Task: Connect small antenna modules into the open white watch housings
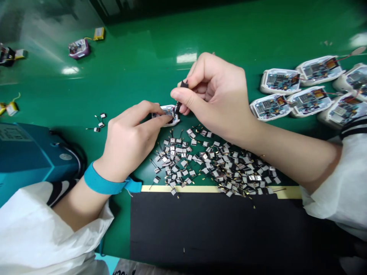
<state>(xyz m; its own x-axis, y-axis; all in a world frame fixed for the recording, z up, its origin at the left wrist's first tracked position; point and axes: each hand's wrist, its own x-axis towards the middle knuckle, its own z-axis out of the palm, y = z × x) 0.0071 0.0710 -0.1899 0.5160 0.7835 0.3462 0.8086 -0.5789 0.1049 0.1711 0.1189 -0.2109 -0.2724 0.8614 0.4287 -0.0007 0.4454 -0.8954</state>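
A green bench mat (137, 49) fills the frame at a factory workstation, with a black pad (215, 229) along its near edge behind a strip of yellow tape (183, 188) and a teal case (31, 152) at the left. White sleeves (37, 229) enter from both lower corners, and a blue wristband (106, 181) circles the left wrist. Open white housings (298, 91) with exposed circuit boards sit in a tight cluster at the right, while a purple housing (78, 49) lies well apart at the top left. Between the arms, a loose pile of small wired cells (206, 164) spreads across the mat, just below the hands.

The left hand (129, 147) and right hand (213, 95) meet over a small white housing (169, 114) — it lies directly ahead of the left fingers, which are extended and close together, their tips on its rim. Its long axis appears to run across the view, though the fingers hide part of it. The right hand is above it and just as close by way of a small black part (183, 84), pinched between thumb and forefinger, with the remaining fingers curled in behind. That part tilts steeply, its long axis dropping from the pinch to the housing's right side — its lower end reaches the board inside.
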